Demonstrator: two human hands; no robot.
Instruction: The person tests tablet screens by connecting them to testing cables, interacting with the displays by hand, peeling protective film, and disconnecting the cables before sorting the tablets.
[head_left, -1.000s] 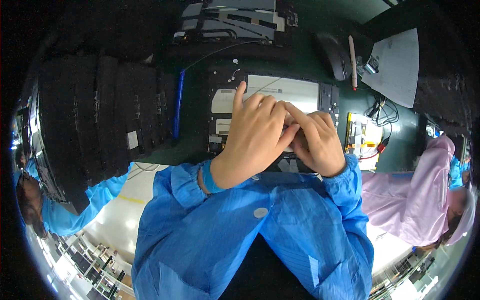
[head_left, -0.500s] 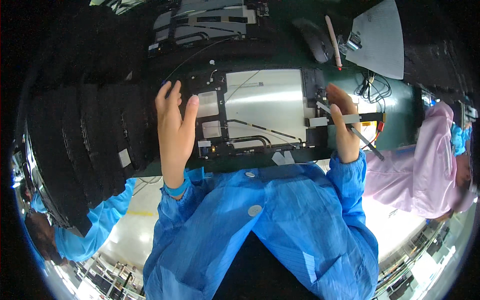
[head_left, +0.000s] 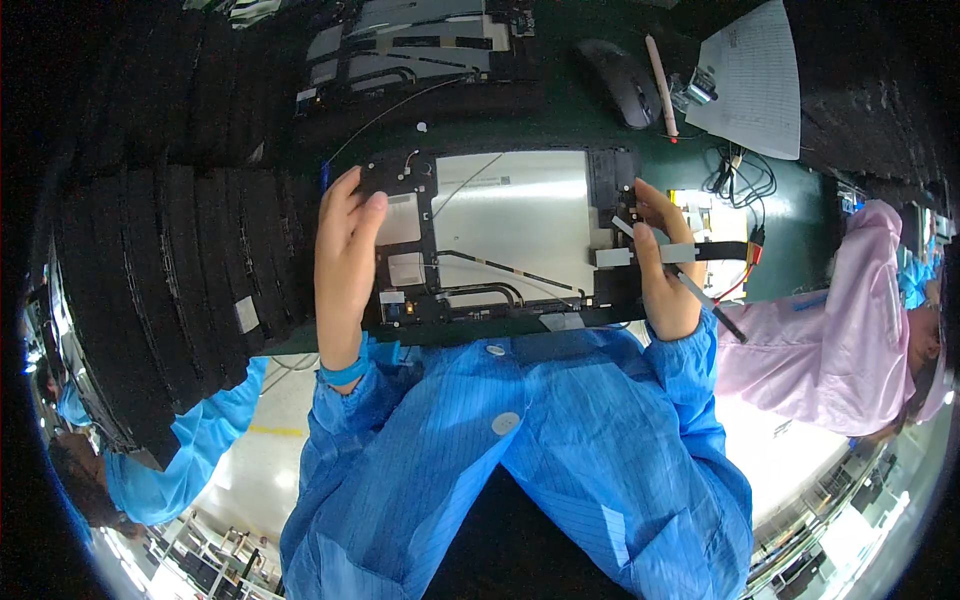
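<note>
An opened tablet-like device (head_left: 515, 215), with a bare silvery panel in a black frame, lies flat in front of me. My left hand (head_left: 345, 260) closes on its left edge, thumb on top and fingers along the side. At the opposite edge is my right hand (head_left: 665, 270), its fingers bent against the frame. A slim grey stick-like tool (head_left: 712, 302) with a dark end is tucked under the right thumb, slanting across the hand. Over that thumb runs a black flat cable (head_left: 722, 251) with white pieces, reaching from the device to red and black wires.
Dark padded slabs (head_left: 180, 260) stand in a row at left. Another opened device (head_left: 420, 60) lies beyond mine. At back right are a mouse (head_left: 620, 85), a pale pen (head_left: 660, 80), a clipped paper sheet (head_left: 750, 80) and coiled black cable (head_left: 745, 180). A person in pink (head_left: 840, 340) sits at right.
The device has shifted slightly left and toward me. My right hand has moved left with the tool and cable, and both hands now close against the device's side edges.
</note>
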